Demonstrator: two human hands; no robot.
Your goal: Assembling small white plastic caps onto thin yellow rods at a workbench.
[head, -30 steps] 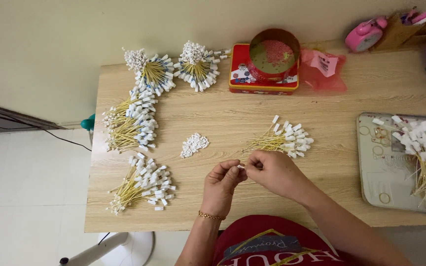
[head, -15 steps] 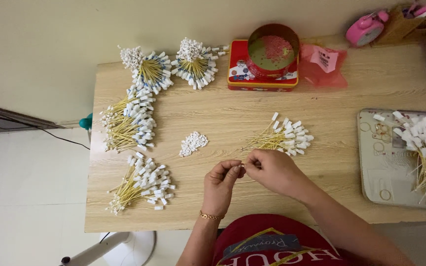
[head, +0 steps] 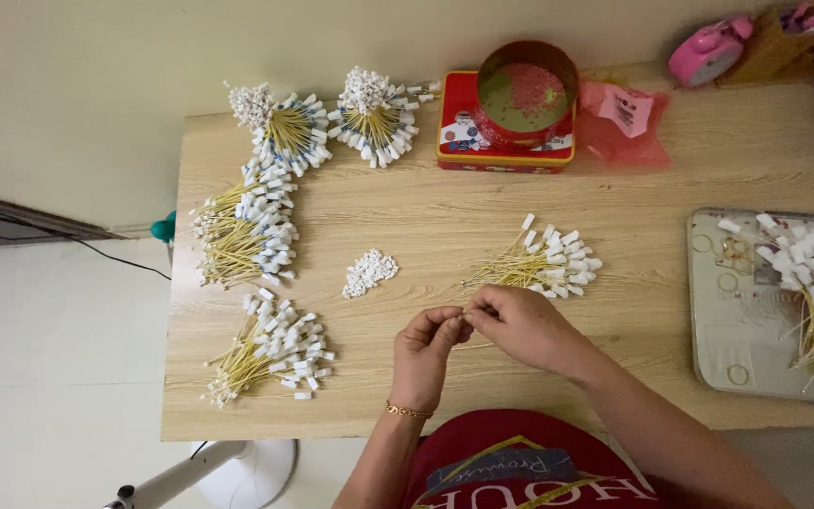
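My left hand [head: 429, 347] and my right hand [head: 520, 325] meet fingertip to fingertip over the front of the wooden table [head: 614, 198]. Together they pinch something small and thin between them; it is too small to make out clearly. Just beyond the hands lies a loose bunch of thin yellow sticks with white tips [head: 544, 264]. A small heap of white pieces [head: 369, 271] sits to the left of that bunch.
Several more bundles of white-tipped sticks lie at the table's left [head: 247, 236] [head: 270, 349] and back [head: 374, 118]. A red tin with a round lid [head: 511, 113] and a pink bag [head: 624, 123] stand at the back. A grey tray [head: 727, 311] holds sticks at right.
Both hands have stayed in the same place with only small finger movements. The view has shifted slightly.
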